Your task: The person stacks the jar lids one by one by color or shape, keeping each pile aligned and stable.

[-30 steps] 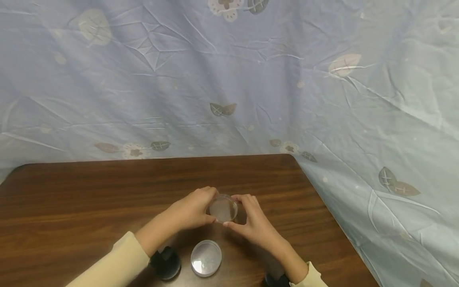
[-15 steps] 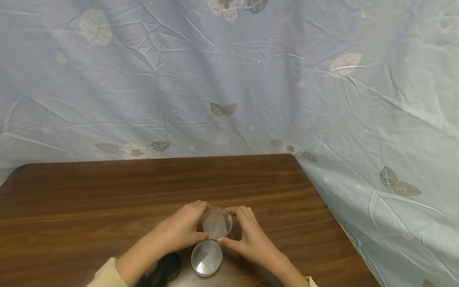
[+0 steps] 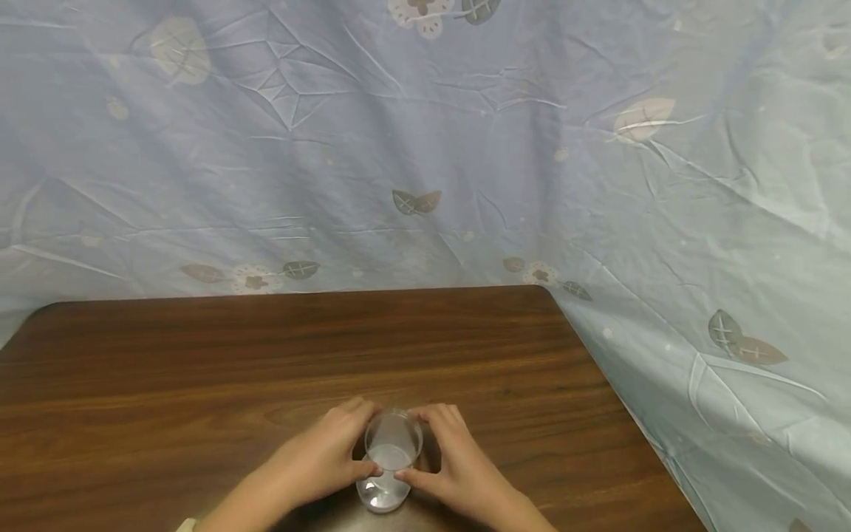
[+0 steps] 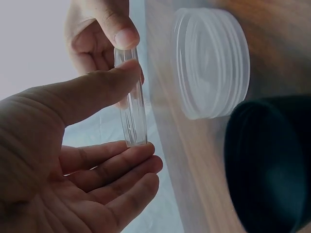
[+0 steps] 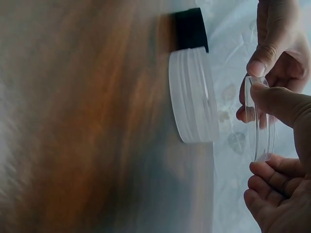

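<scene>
Both hands hold one clear, shallow, round dish (image 3: pixel 394 436), like a petri dish, between thumbs and fingertips. The left hand (image 3: pixel 324 458) pinches its left side, and the right hand (image 3: pixel 452 465) its right. In the left wrist view, the thin held dish (image 4: pixel 132 114) appears edge-on, thumb on one rim and fingers at the opposite one. A thicker clear round container (image 4: pixel 211 63) with ridged sides sits on the table. In the head view the held dish overlaps this container (image 3: pixel 382 499), raised above it. The right wrist view shows a gap between the held dish (image 5: pixel 262 126) and the ridged container (image 5: pixel 193 97).
A dark, round, open-mouthed cup (image 4: pixel 267 165) stands beside the ridged container; the left arm hides it in the head view. The brown wood table (image 3: pixel 199 355) ends at a patterned light-blue cloth (image 3: pixel 346 148) behind and at the right.
Both hands have drawn the clear dish back toward the person and slightly left, from beyond the container on the table to over it. The container has not moved.
</scene>
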`<control>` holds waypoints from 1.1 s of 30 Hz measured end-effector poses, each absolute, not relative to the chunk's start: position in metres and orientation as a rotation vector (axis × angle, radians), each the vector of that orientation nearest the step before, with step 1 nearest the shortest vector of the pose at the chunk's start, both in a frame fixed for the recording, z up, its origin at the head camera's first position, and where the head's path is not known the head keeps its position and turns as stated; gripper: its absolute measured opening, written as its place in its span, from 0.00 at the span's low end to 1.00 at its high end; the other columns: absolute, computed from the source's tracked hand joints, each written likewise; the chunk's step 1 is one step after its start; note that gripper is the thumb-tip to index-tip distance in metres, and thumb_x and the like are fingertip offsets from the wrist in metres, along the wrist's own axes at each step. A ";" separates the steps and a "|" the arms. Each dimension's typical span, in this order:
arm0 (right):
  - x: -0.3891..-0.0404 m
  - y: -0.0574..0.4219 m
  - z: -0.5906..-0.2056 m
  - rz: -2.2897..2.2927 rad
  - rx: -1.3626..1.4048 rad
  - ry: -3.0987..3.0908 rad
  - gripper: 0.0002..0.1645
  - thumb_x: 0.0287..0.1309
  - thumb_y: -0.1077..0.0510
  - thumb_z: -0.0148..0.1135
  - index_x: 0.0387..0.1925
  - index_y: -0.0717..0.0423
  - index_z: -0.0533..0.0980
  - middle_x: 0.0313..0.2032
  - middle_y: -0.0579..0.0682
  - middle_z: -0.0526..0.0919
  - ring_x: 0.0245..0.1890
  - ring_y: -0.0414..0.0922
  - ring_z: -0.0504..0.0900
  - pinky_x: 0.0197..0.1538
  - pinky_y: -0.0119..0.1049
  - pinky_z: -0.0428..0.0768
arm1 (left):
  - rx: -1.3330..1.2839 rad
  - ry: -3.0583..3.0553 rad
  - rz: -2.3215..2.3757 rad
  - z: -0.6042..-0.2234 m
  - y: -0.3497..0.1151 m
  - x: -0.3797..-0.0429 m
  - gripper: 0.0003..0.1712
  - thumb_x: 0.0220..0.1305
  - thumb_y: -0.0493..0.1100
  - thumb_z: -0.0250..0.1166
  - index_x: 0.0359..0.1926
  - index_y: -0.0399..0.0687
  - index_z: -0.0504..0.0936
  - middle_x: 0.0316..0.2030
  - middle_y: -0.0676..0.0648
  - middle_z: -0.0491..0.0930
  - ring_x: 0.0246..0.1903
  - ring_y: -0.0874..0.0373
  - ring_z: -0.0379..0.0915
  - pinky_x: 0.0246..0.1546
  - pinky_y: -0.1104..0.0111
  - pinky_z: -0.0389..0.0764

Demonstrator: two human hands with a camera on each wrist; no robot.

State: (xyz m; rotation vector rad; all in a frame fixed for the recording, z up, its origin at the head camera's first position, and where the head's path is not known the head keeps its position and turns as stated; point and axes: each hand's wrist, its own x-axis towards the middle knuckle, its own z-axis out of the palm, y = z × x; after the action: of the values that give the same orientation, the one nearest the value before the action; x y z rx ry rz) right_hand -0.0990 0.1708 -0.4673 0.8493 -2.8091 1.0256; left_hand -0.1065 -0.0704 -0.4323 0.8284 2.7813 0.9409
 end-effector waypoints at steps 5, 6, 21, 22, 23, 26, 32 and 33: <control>-0.091 0.170 -0.471 1.025 0.884 -2.843 0.43 0.59 0.36 0.74 0.67 0.50 0.69 0.63 0.43 0.76 0.64 0.40 0.71 0.68 0.44 0.81 | 0.816 2.808 0.925 -0.440 -0.073 -0.097 0.42 0.48 0.47 0.84 0.63 0.37 0.79 0.59 0.38 0.81 0.56 0.41 0.82 0.51 0.44 0.87; -0.090 0.170 -0.472 1.024 0.897 -2.844 0.42 0.59 0.36 0.73 0.67 0.50 0.69 0.63 0.43 0.76 0.64 0.40 0.71 0.68 0.44 0.81 | 0.827 2.817 0.921 -0.442 -0.073 -0.096 0.42 0.48 0.47 0.84 0.62 0.37 0.79 0.58 0.39 0.82 0.56 0.42 0.82 0.51 0.45 0.87; -0.083 0.168 -0.484 0.982 1.015 -2.789 0.41 0.61 0.37 0.73 0.66 0.52 0.69 0.61 0.43 0.77 0.60 0.38 0.71 0.61 0.37 0.82 | 0.835 2.821 0.889 -0.458 -0.076 -0.083 0.40 0.49 0.48 0.84 0.61 0.38 0.79 0.56 0.43 0.81 0.53 0.47 0.82 0.49 0.50 0.88; -0.082 0.167 -0.484 0.978 1.016 -2.791 0.41 0.61 0.37 0.73 0.66 0.52 0.69 0.61 0.44 0.77 0.60 0.38 0.71 0.61 0.37 0.82 | 0.827 2.817 0.888 -0.458 -0.076 -0.082 0.40 0.49 0.48 0.84 0.61 0.39 0.79 0.57 0.43 0.81 0.53 0.47 0.82 0.49 0.50 0.88; -0.082 0.167 -0.485 0.972 1.016 -2.792 0.42 0.61 0.37 0.73 0.66 0.52 0.69 0.61 0.44 0.77 0.60 0.38 0.71 0.61 0.37 0.82 | 0.816 2.810 0.890 -0.458 -0.077 -0.081 0.40 0.50 0.48 0.83 0.62 0.39 0.79 0.58 0.41 0.81 0.55 0.45 0.82 0.50 0.49 0.88; -0.080 0.167 -0.487 0.947 1.017 -2.792 0.42 0.60 0.37 0.74 0.66 0.53 0.69 0.61 0.44 0.77 0.60 0.39 0.71 0.61 0.37 0.83 | 0.802 2.787 0.889 -0.459 -0.078 -0.079 0.40 0.51 0.48 0.83 0.63 0.40 0.78 0.60 0.39 0.80 0.57 0.43 0.81 0.50 0.48 0.88; -0.078 0.166 -0.490 0.954 1.015 -2.785 0.43 0.60 0.38 0.75 0.66 0.54 0.68 0.61 0.44 0.76 0.60 0.39 0.71 0.61 0.36 0.82 | 0.849 2.799 0.866 -0.462 -0.078 -0.079 0.38 0.51 0.48 0.82 0.61 0.40 0.78 0.55 0.44 0.82 0.52 0.49 0.83 0.48 0.53 0.88; -0.078 0.166 -0.491 0.953 1.014 -2.781 0.43 0.59 0.38 0.75 0.66 0.54 0.68 0.61 0.44 0.76 0.60 0.39 0.71 0.61 0.36 0.82 | 0.851 2.801 0.864 -0.463 -0.077 -0.078 0.38 0.51 0.48 0.82 0.61 0.40 0.79 0.55 0.44 0.82 0.52 0.49 0.82 0.48 0.53 0.88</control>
State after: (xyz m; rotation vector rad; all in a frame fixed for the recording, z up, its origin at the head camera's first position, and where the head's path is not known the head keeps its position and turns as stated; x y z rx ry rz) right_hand -0.0777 0.1663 -0.4910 1.0135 -2.7811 0.9527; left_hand -0.0785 -0.0774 -0.4626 0.8514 2.8014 0.8641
